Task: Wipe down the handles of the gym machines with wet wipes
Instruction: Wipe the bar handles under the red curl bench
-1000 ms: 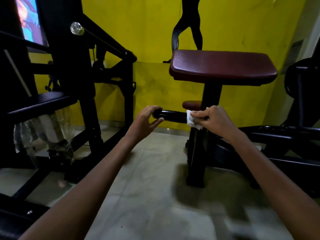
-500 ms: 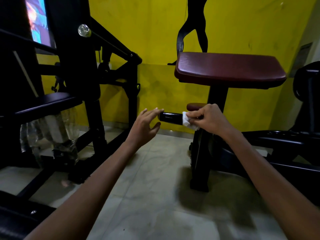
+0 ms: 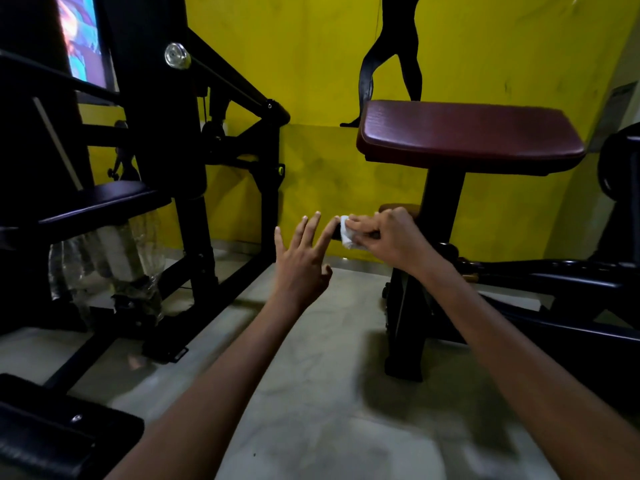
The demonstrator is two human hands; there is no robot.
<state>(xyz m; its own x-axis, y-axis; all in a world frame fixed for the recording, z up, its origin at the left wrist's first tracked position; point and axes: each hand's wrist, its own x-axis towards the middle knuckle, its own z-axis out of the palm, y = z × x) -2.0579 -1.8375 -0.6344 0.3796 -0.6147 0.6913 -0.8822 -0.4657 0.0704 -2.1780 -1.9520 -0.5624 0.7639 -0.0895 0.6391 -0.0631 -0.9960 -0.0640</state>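
Nearest to us, at the lower left corner of the view, lay a black padded bench end (image 3: 52, 441) with a small shiny bolt on it. Our two bare forearms reached forward over the pale marbled floor (image 3: 311, 393), which carried a dark shadow below the machine post.

Our left hand (image 3: 301, 258) was released, its fingers straight and spread, pointing up and forward. Its forefinger tip lay at the free end of the handle (image 3: 335, 233); whether it touched the handle we could not tell. It held nothing.

Just beside it, our right hand (image 3: 388, 235) was curled round the white wet wipe (image 3: 348, 232), grasping it over the black handle. The handle stuck out sideways from the black post (image 3: 441, 209) of the machine, and nearly all of it was hidden under the wipe and the fingers; only a dark bit showed at its free end, next to the wipe. The wipe bunched out at the left side of our right fist.

Above the hands, the dark red padded seat (image 3: 471, 136) sat on top of the post, and a smaller reddish pad (image 3: 398, 207) showed just behind our right hand. To the left stood a black machine frame (image 3: 194, 168) with a crumpled clear plastic wrap (image 3: 104, 265) low on it, resting near the floor. More black machine parts ran along the right edge.

Farthest off rose the yellow wall (image 3: 311, 81), bearing a black painted figure (image 3: 391, 46).
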